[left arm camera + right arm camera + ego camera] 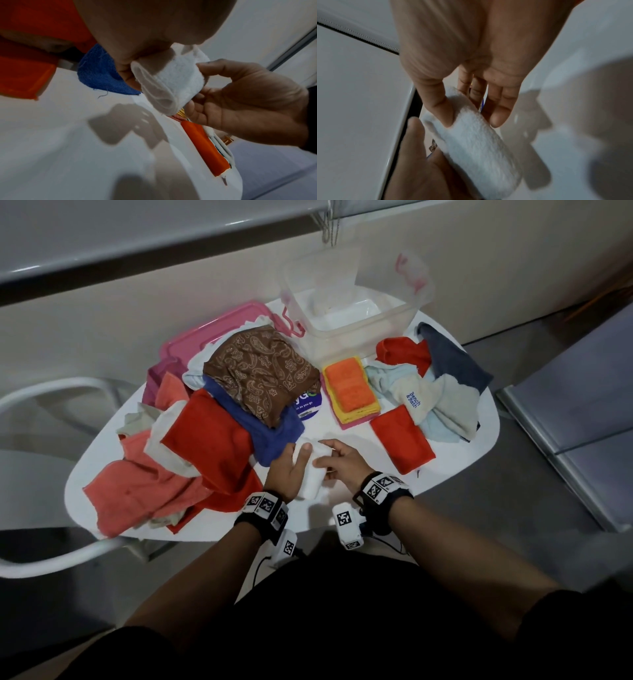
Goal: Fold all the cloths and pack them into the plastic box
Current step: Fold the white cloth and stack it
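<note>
One small white terry cloth [313, 474], folded into a thick bundle, is held just above the near edge of the white surface [346, 429]. The left hand [286, 469] has its grip clamped around it; the right hand [339, 462] pinches it between thumb and fingers. One clear plastic box [346, 313] stands open at the far side, beside two red cloths [402, 443].

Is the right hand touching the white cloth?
Touching. The right wrist view shows the right hand with its thumb pressed into the folded white cloth.
</note>
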`<state>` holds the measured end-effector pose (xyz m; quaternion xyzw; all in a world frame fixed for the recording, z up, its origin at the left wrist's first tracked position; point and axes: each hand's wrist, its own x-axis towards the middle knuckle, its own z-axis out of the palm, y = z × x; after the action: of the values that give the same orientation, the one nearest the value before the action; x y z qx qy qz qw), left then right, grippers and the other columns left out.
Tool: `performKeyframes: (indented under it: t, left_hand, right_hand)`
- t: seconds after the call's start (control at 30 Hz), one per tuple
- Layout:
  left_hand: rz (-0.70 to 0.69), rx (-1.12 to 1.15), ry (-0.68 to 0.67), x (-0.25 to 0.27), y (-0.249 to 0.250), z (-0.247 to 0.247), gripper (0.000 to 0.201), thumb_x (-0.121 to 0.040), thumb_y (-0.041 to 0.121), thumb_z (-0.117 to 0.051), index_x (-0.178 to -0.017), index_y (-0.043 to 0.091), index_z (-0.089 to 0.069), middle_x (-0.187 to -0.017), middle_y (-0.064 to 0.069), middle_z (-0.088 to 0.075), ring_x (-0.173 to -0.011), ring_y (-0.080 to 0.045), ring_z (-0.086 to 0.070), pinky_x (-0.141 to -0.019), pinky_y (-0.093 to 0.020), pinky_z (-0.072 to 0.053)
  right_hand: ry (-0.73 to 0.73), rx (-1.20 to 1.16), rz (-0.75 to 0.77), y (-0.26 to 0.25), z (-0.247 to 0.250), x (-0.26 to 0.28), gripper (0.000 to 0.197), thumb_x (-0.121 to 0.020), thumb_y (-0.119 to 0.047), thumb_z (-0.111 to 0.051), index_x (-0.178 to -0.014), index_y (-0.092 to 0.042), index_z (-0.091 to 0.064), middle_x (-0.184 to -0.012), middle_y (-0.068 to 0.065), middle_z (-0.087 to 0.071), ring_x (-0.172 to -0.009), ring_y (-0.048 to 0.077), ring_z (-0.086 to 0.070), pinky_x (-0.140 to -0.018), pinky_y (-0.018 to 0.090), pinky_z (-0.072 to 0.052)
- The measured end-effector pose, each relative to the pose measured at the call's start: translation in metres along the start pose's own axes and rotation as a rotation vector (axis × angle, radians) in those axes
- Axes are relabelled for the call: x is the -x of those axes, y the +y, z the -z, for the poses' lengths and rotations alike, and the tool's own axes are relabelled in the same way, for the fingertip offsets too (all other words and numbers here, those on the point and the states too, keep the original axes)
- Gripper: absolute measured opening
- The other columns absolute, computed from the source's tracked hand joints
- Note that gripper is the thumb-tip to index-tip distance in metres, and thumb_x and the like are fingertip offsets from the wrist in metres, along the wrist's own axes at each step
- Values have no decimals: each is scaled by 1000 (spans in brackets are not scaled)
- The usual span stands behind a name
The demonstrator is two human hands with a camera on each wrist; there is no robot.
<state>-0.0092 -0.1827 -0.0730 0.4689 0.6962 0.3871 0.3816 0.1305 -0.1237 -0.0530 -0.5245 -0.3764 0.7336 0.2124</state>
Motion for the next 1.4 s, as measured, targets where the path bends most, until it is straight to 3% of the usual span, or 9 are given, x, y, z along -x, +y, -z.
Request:
performKeyframes:
  t: [0.23,0.47,0.63,0.73,0.93,1.0,1.17,1.3,1.4]
  left_hand:
    - [-31,-51,100,5,23,-15,22,-104,36,-36,-96,16,-42,-88,0,-57,-82,-20,-54,-69,-27,-35]
    - [216,168,358,-25,40,-29,38,-106,35,-31,-108,-1,-43,-93,-11,-54,-86,-20,-51,-75,-30,-39]
    - [349,190,29,-73,35,-38,27,-101,45,-41,-89,23,-52,-100,-7,-56,-94,-21,-56,-91,-37,-49]
    - [314,160,44,-109,54,-49,38,-94,52,-51,-75,20,-48,-80,-10,-59,-80,-27,-63,-78,-38,-57]
    - [297,-47,154,-180,100,-71,50,-84,67,-50,-87,21,-68,-95,-14,-70,-94,-32,-65,-89,-41,-53]
    - [317,-220,140,-193,103,-77,51,-94,58,-46,-107,14,-70,-106,-14,-69,-104,-32,-62,-87,-30,-44]
    - [367,-280,239,-196,78,-91,55,-85,65,-55,-93,12,-64,-90,-10,-65,-92,-29,-63,-71,-32,-44]
    - [22,-541,529,-186,85,-102,37,-92,49,-53,-101,14,-60,-104,-10,-59,-98,-31,-54,-82,-42,-45]
    - [-384,-693,400,-183,97,-117,28,-96,31,-45,-109,14,-63,-117,-10,-61,-109,-33,-54,-90,-42,-39]
  right_hand:
    - [45,-253,-73,-7,0,14,17,-91,-3,-54,-102,-15,-59,-92,8,-62,-83,23,-57,-71,32,-47]
    - [-89,-16,-77,-6,22,15,22,-92,-15,-67,-110,-5,-58,-90,17,-70,-72,26,-72,-55,28,-57]
    - [-71,151,-14,-41,62,-8,4,-95,-7,-61,-95,-5,-58,-73,13,-59,-50,11,-64,-49,23,-52]
    - [-36,254,38,-71,91,-24,5,-98,-6,-57,-102,-5,-58,-73,12,-61,-47,8,-63,-45,20,-50]
    - [170,429,173,-108,121,-77,24,-84,-30,-71,-94,-37,-51,-94,13,-69,-68,35,-71,-71,54,-59]
    - [175,494,165,-114,128,-95,23,-84,-32,-71,-98,-32,-53,-93,7,-68,-75,34,-71,-75,51,-59]
    - [100,841,174,-118,148,-113,27,-91,-34,-66,-111,-16,-60,-98,0,-61,-91,19,-56,-81,26,-43]
    - [62,771,249,-114,161,-116,28,-92,-37,-65,-113,-19,-64,-102,-2,-66,-95,16,-60,-86,26,-46]
    - [55,637,277,-108,174,-114,21,-95,-26,-62,-114,-19,-64,-102,-5,-66,-95,16,-64,-90,33,-53]
